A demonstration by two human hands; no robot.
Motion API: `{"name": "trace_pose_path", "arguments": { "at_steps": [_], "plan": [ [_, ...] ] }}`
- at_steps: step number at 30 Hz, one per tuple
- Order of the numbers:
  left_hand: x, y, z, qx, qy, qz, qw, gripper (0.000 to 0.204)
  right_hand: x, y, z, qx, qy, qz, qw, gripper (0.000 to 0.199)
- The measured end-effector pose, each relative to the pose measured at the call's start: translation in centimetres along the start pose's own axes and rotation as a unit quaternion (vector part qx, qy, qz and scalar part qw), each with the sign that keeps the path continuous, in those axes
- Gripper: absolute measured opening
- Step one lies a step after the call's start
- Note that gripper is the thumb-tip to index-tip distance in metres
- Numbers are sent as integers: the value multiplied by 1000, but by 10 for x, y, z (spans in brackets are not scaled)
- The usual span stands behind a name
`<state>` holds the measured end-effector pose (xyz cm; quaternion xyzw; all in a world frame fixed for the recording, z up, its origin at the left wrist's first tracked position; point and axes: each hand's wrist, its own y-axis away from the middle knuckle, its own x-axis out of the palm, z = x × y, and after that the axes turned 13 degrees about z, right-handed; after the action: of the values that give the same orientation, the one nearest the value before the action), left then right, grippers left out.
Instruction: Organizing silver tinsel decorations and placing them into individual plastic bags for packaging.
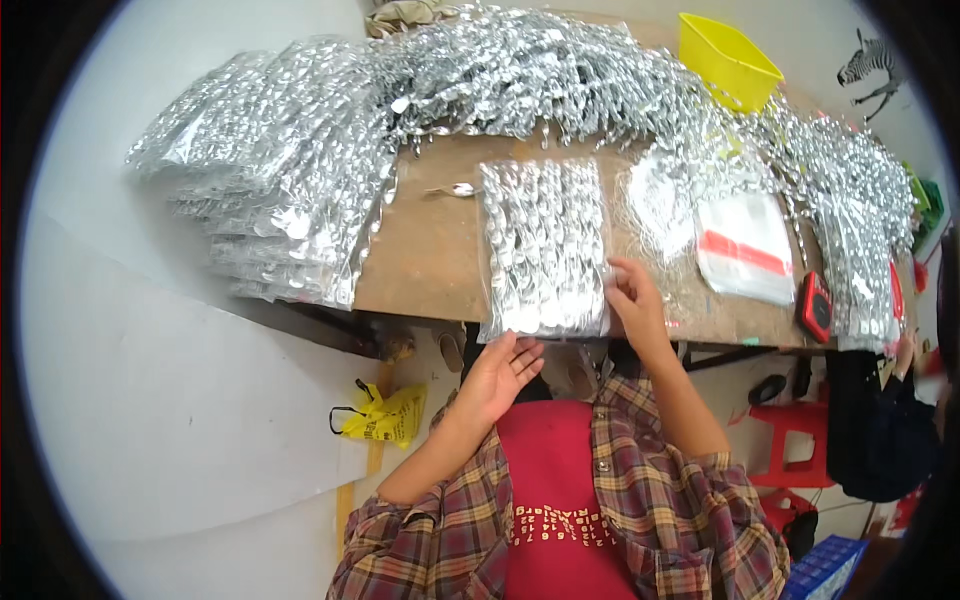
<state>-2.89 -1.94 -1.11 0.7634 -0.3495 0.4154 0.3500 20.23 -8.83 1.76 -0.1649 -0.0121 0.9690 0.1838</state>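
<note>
A clear plastic bag (545,245) packed with rows of shiny silver twisted strips lies flat in front of me, its lower end at the table's near edge. My left hand (497,378) is palm up at the bag's lower edge. Its thumb side touches the plastic, and the other fingers are loosely apart. Beside the bag's right edge is my right hand (638,308). Its index finger and thumb are spread and touch the bag's side, with a gap between them. Neither hand visibly grips the bag.
Stacked filled bags (280,190) stand at the left; loose silver strips (520,75) heap along the back. At right lie flat plastic bags with a red band (745,250), white strings (650,200) and a red device (815,306). A yellow bin (728,62) stands behind, a red stool (790,440) below.
</note>
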Motion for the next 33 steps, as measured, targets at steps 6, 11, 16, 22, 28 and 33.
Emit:
{"name": "trace_pose_path", "arguments": {
  "at_steps": [6,11,16,22,28,33],
  "plan": [
    [17,21,0,31,-5,37,999,48,31,47,34,19,-221,118,968,30],
    [16,13,-10,89,-45,14,995,49,36,66,24,44,-241,135,960,77],
    [46,33,-63,123,-180,-32,976,47,35,86,25,18,-274,149,950,74],
    [127,49,-186,338,-254,40,905,34,26,87,20,60,-182,217,957,38],
    [164,46,-389,452,-300,-8,840,20,30,90,20,89,-214,188,954,26],
    [116,38,-475,395,-556,-227,695,40,27,89,12,86,-240,159,954,22]
  ]
}}
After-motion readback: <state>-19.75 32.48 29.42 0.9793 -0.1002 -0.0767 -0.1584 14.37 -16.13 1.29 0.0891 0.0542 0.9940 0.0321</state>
